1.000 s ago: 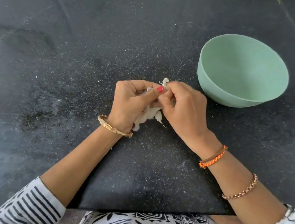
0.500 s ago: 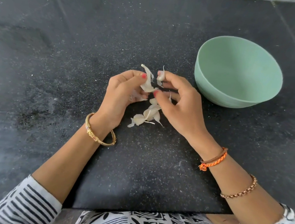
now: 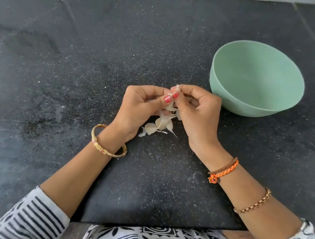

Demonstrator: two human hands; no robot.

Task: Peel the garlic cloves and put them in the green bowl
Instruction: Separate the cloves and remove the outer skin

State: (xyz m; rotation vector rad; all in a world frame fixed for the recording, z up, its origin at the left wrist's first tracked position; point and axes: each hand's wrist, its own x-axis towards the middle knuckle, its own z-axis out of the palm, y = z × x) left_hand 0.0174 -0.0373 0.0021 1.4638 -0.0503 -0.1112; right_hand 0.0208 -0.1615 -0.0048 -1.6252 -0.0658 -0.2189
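Pretty early days here by the look of it: the green bowl (image 3: 256, 80) is sitting on the black worktop (image 3: 69, 68) to the right of the hands and I'm not seeing a single clove inside it yet. Both hands are working on one garlic clove (image 3: 169, 106), held up between them just above the worktop. The left hand (image 3: 141, 107) is curling round it with the thumb pressing on top, and the right hand (image 3: 197, 112) is pinching a bit of papery skin at the clove's upper end, fingers curled in tight. A little heap of loose skins (image 3: 157, 126) is lying on the worktop right under the hands, so some peeling is getting done, but whether this clove is nearly bare I can't tell, since the fingers are covering most of it. Compared with half a second ago, the hands are closing back together: back then they were pulled a bit apart, each with a strip of skin sticking up, and now the thumbs are almost touching. The bowl isn't being touched.
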